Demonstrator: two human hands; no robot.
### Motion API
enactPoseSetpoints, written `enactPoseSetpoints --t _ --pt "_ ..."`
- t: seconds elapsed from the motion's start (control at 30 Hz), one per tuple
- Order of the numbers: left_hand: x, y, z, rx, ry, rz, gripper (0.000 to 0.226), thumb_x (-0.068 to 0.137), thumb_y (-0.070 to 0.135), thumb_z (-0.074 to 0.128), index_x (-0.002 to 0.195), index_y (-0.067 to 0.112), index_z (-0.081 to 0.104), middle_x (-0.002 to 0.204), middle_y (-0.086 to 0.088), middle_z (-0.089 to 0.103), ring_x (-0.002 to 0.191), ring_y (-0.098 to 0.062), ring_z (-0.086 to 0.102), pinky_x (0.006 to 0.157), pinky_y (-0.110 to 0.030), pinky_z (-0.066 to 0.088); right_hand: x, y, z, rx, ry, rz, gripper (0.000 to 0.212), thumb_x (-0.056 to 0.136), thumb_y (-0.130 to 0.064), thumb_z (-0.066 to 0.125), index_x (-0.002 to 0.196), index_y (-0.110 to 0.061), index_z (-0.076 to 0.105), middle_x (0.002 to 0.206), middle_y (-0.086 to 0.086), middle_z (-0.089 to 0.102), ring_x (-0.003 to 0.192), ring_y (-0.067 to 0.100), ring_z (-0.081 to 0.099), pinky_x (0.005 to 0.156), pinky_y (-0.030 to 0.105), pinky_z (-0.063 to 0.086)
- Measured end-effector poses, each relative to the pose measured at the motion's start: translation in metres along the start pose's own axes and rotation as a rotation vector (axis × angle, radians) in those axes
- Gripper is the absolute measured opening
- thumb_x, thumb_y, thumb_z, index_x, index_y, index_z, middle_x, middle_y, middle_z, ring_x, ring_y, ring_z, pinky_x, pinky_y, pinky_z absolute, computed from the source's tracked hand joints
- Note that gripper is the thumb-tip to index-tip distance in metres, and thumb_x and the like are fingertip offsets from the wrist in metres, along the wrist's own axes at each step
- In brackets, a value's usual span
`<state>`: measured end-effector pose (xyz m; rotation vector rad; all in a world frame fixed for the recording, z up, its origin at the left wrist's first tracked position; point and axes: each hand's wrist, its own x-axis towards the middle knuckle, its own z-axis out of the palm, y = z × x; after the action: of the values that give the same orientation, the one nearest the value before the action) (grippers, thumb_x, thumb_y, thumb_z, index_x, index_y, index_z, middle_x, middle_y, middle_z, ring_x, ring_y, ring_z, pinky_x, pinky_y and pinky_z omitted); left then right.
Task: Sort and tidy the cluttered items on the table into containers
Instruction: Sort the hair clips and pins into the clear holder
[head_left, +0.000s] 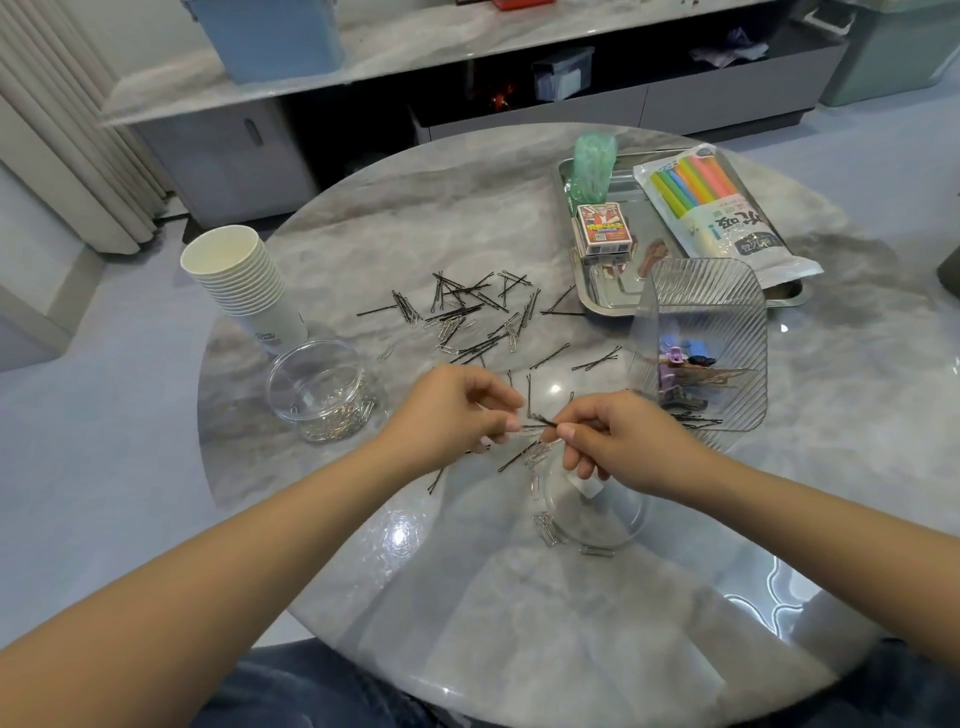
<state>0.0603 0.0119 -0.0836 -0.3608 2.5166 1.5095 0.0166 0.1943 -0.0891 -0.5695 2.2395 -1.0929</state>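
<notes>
While both hands meet over the middle of the table (467, 597), we see the left hand (457, 410) and right hand (618, 441) each pinching an end of a small tangle (537, 425) of black hairpin and silver paper clips, fingers curled tight on it. Below them, toward six o'clock, a clear lid (602, 512) lies flat with loose clips (545, 527) at its edge. At nine o'clock stands the round jar (322, 389) already holding clips; at three o'clock the ribbed clear tray (701, 343) holds hairpins and small clamps. The main heap (467, 317) waits at twelve o'clock, with stacked paper cups (239, 280) at ten and a steel tray (618, 291) at one.

Pulling too sharply could fling a clip off the table, or drop pieces back into the pile. Exactly how many pieces are tangled we cannot tell; fingers cover them, and they are probably interlocked. The steel tray's contents are partly hidden behind the ribbed tray.
</notes>
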Motion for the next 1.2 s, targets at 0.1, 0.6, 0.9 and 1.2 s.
enactPoseSetpoints --t 0.1,0.6,0.9,1.2 --pt "0.005 -0.013 -0.011 0.457 0.025 0.007 0.010 0.077 0.016 0.076 0.086 0.015 0.072 0.070 0.011 0.061 0.063 -0.001 0.054 0.055 -0.006 0.040 0.001 0.002 -0.002 0.151 -0.004 0.093 0.018 0.097 -0.007 0.045 0.095 -0.016 0.061 0.065 0.001 0.064 0.051 0.006 0.056 0.051 0.019 0.047" --pt "0.000 -0.005 0.003 0.263 -0.073 -0.065 0.016 0.091 0.021 0.060 0.076 0.016 0.062 0.071 0.003 0.064 0.061 -0.009 0.057 0.061 -0.021 0.045 -0.002 -0.002 0.006 0.487 -0.074 0.244 0.024 0.100 -0.015 0.039 0.105 -0.004 0.060 0.059 -0.002 0.028 0.052 0.011 0.027 0.051 0.023 0.025" --pt "-0.009 0.006 0.017 -0.216 -0.079 -0.179 0.008 0.082 0.017 0.071 0.075 0.015 0.068 0.048 0.008 0.054 0.046 0.000 0.047 0.043 -0.013 0.032 -0.001 0.004 0.009 0.779 -0.043 0.186 0.013 0.092 -0.011 0.055 0.079 -0.009 0.059 0.054 -0.006 0.029 0.045 0.006 0.025 0.043 0.015 0.025" --pt "-0.005 -0.011 0.011 0.366 0.009 -0.097 0.021 0.077 0.032 0.077 0.069 0.020 0.062 0.067 0.006 0.064 0.059 -0.005 0.057 0.055 -0.019 0.043 0.007 0.007 0.011 0.912 -0.052 0.375 0.023 0.096 -0.010 0.044 0.075 -0.008 0.055 0.060 0.000 0.039 0.046 0.008 0.034 0.044 0.017 0.028"
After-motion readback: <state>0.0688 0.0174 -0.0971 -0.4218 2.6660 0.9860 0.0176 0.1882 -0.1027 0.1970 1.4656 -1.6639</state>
